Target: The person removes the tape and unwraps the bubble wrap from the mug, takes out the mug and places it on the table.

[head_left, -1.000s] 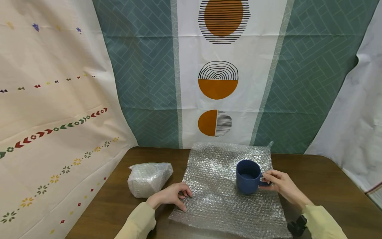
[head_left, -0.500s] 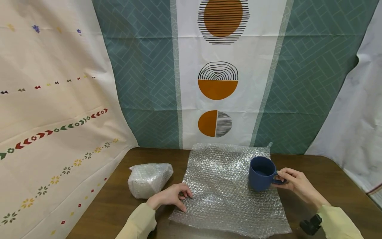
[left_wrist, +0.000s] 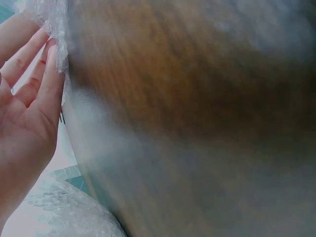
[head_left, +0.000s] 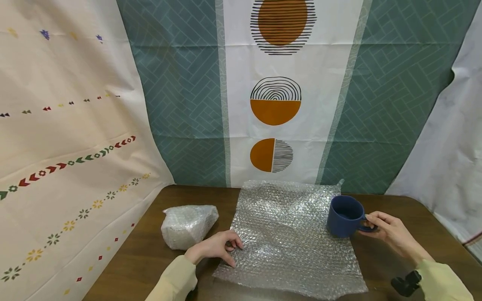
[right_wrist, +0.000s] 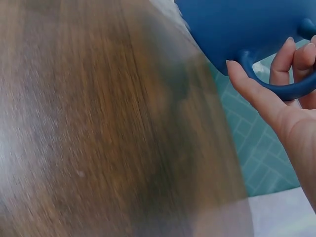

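My right hand (head_left: 389, 230) grips the handle of a blue mug (head_left: 343, 219), which is upright over the right edge of a bubble wrap sheet (head_left: 286, 242). In the right wrist view the fingers pass through the mug's handle (right_wrist: 291, 92). Whether the mug's base touches the sheet I cannot tell. On the sheet's left edge rests my left hand (head_left: 216, 246), its fingers loosely bent. The left wrist view shows those fingers (left_wrist: 52, 81) fairly straight against the wrap's edge (left_wrist: 60, 44).
A bundle in bubble wrap (head_left: 188, 225) sits to the left, close to my left forearm. The brown wooden table (head_left: 139, 251) runs back to a patterned green and white cloth (head_left: 188, 104). Further cloths hang at both sides.
My right hand has carried the mug rightward across the bubble wrap, from right of its middle to its right edge. The left hand and the sheet stay in place.
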Available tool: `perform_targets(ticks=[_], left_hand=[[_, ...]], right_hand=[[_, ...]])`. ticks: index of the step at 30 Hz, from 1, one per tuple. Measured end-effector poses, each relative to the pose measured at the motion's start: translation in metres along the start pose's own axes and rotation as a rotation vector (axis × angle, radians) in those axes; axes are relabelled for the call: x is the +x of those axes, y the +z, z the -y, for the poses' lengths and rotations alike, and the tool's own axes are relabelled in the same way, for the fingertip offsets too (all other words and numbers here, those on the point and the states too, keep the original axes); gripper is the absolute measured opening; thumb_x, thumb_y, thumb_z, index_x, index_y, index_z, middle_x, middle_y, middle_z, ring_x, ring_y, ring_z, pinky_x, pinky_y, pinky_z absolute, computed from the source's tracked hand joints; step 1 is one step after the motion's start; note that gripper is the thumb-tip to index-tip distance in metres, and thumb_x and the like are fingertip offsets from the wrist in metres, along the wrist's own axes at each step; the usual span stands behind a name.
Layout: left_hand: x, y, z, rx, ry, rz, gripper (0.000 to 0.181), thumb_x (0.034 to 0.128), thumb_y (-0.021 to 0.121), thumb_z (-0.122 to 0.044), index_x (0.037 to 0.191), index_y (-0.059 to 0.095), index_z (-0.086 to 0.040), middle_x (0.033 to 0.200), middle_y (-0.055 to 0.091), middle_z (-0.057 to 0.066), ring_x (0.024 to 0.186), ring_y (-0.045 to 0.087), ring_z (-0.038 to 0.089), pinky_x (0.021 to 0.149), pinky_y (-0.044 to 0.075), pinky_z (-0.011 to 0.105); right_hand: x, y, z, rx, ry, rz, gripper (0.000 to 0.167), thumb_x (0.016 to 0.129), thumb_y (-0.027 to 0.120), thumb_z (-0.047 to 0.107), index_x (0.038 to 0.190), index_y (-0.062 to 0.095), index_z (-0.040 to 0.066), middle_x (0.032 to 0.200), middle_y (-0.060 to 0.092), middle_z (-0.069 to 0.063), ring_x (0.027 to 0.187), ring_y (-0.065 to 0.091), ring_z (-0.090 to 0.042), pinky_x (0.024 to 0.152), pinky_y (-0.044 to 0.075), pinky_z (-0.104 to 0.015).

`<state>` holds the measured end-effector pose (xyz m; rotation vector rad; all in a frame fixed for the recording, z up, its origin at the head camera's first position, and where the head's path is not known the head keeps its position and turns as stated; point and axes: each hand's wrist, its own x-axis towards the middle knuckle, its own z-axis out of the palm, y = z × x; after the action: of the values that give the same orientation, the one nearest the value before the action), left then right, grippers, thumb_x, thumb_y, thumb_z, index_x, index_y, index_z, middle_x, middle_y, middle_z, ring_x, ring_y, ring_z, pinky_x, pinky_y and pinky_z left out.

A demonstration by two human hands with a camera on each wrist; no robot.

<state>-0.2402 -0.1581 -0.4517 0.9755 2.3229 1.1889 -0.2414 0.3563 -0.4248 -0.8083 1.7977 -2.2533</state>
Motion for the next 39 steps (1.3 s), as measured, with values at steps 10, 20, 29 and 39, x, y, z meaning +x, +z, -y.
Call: perform_targets(ticks=[10,20,29,39], left_hand=[[0.001,0.000,0.001,0.007,-0.002,0.000,0.039,0.0628,0.082,-0.004,0.096,0.061,-0.007,0.096,0.053,0.000,0.086,0.051,0.017,0.077,0.047,0.027],[0.001,0.001,0.002,0.020,0.002,0.000,0.039,0.0624,0.082,-0.004,0.096,0.061,-0.007,0.094,0.052,0.001,0.085,0.051,0.017,0.076,0.047,0.027],[0.000,0.002,0.001,0.019,-0.004,-0.004,0.039,0.0623,0.082,-0.003,0.095,0.061,-0.007,0.094,0.052,0.000,0.086,0.051,0.016,0.077,0.046,0.026],[0.002,0.000,0.000,0.021,-0.013,0.005,0.039,0.0628,0.082,-0.003,0.096,0.061,-0.006,0.095,0.052,0.000,0.087,0.051,0.017,0.077,0.046,0.025]], right_hand=[[-0.011,-0.021,0.004,0.025,-0.021,-0.024,0.026,0.097,0.027,-0.006,0.094,0.052,-0.009,0.088,0.049,-0.011,0.093,0.056,-0.023,0.078,0.042,-0.052],[-0.019,-0.030,0.004,-0.080,0.013,-0.087,0.021,0.098,0.030,-0.003,0.091,0.048,-0.012,0.085,0.046,-0.010,0.091,0.054,-0.018,0.078,0.042,-0.053],[-0.023,-0.035,0.000,-0.051,0.016,-0.097,0.022,0.098,0.031,-0.003,0.093,0.052,-0.009,0.085,0.047,-0.008,0.091,0.056,-0.019,0.078,0.043,-0.051],[-0.027,-0.043,0.001,-0.018,0.028,-0.094,0.025,0.098,0.030,-0.003,0.097,0.054,-0.010,0.087,0.049,-0.010,0.095,0.057,-0.020,0.078,0.044,-0.049]])
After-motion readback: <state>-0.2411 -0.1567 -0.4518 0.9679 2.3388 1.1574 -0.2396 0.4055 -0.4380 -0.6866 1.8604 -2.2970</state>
